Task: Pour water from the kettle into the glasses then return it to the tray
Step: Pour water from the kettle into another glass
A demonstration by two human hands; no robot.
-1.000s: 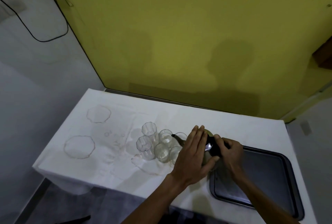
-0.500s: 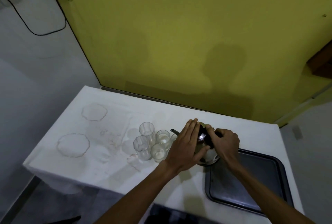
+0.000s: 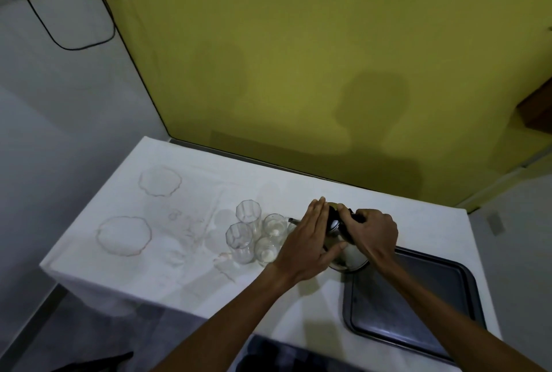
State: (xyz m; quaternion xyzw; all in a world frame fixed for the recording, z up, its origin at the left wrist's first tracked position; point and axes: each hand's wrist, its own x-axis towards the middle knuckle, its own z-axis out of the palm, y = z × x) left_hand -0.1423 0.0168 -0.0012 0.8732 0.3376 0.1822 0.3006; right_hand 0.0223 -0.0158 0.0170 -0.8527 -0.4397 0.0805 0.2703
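A steel kettle with a black handle is tilted left, its spout over a cluster of several clear glasses. My right hand is shut on the kettle's handle. My left hand lies flat against the kettle's lid and side, fingers together. The nearer glasses hold some water. A dark rectangular tray lies empty at the right, just below the kettle. Part of the kettle and one glass are hidden behind my left hand.
The table has a white cloth with round stains at the left. A yellow wall stands behind the table, a grey wall with a black cable at the left. The table's front edge is near my forearms.
The kettle has tipped further left toward the glasses, lifted off the tray's corner. Both hands stayed on it and shifted slightly up and left.
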